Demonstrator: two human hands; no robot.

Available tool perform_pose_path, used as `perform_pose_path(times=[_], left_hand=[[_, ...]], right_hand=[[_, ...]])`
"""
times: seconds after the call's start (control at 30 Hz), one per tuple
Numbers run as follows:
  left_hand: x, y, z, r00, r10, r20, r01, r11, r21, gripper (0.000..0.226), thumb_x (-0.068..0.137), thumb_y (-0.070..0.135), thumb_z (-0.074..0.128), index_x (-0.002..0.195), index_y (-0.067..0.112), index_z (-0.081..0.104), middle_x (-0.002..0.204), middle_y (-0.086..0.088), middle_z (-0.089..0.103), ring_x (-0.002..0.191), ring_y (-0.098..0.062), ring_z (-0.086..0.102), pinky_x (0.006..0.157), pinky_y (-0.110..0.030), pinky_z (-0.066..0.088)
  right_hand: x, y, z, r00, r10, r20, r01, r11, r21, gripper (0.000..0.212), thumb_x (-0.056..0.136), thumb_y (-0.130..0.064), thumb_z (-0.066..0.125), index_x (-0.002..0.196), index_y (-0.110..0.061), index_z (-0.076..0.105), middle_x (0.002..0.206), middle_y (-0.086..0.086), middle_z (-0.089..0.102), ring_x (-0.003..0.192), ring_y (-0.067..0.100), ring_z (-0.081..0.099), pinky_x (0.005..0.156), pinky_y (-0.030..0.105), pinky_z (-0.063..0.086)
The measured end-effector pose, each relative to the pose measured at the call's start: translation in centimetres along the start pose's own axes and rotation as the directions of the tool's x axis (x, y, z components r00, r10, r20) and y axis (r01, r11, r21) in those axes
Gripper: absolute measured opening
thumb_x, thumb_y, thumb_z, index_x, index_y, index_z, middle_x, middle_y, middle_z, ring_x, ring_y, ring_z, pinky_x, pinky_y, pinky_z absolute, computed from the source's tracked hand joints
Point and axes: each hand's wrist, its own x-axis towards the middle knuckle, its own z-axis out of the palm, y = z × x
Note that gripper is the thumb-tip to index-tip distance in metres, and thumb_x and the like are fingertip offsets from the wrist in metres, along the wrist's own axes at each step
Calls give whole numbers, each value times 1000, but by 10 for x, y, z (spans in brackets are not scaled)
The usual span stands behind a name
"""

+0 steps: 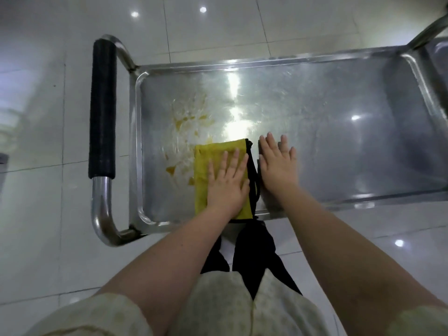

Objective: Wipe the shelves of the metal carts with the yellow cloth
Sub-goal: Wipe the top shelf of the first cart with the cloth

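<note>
**Pressing yellow cloth (202, 166) flat on cart shelf (339, 146)**

Presses the yellow cloth down onto the shelf of the metal cart (242, 64) with the left grip (226, 180), palm down, fingers straight and slightly spread, curled round nothing. Rests the right grip (276, 163) just beside it on bare steel, likewise flat, fingers extended and apart, holding nothing.

Has the cloth folded into a long rectangle near the front rim, towards the shelf's left end, its near end reaching that rim. Shows a black edge (253, 180) down the cloth's right side, between the two grips.

Shows orange-yellow smears (186, 120) on the steel just left of the cloth and beyond it, the nearest touching its far left corner. Reflects bright ceiling light mid-shelf.

Stands over a pale tiled floor (36, 214). Looks down on the cart's tubular handle (103, 110), wrapped in black foam, at the left end. Catches part of a second metal cart (434, 27) in the upper right corner. Wears pale sleeves (97, 316).
</note>
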Motion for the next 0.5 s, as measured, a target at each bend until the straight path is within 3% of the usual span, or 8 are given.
perform_pose_path(times=[0.17,0.27,0.37,0.43,0.5], left_hand=[[2,-22,-3,993,-115,-10,115,991,68,64,92,64,6,149,47,-17,159,14,-24,146,-29,-24,107,-74,-9],[5,-54,-14,951,-304,-48,306,951,38,62,93,66,6,148,51,-16,158,16,-25,147,-32,-21,107,-77,-4],[7,-69,-21,903,-429,-30,429,903,-2,61,91,66,5,146,53,-18,158,16,-26,147,-31,-22,107,-77,4],[13,-55,-21,899,-437,-1,437,898,42,62,90,66,1,144,51,-24,158,13,-29,146,-35,-24,106,-77,5],[24,-23,-17,938,-347,23,345,936,78,62,90,66,-2,145,48,-25,158,9,-29,145,-40,-24,105,-77,1]], right_hand=[[28,30,-7,990,-133,53,138,986,-98,56,103,-47,21,156,-36,3,164,-8,-2,151,26,-10,120,50,-6],[39,57,-15,975,-207,86,217,968,-130,62,97,-58,9,155,-38,-1,164,-9,-5,150,31,-12,121,49,-4],[44,67,-15,964,-247,95,259,956,-139,61,99,-58,12,154,-38,-5,162,-11,-11,150,29,-15,120,50,-8],[43,68,-13,967,-238,87,249,956,-153,61,101,-56,13,153,-38,-11,159,-13,-20,148,29,-19,119,51,-10],[41,68,-12,967,-240,83,251,955,-160,61,101,-55,12,153,-37,-13,156,-13,-24,148,29,-21,119,51,-10]])
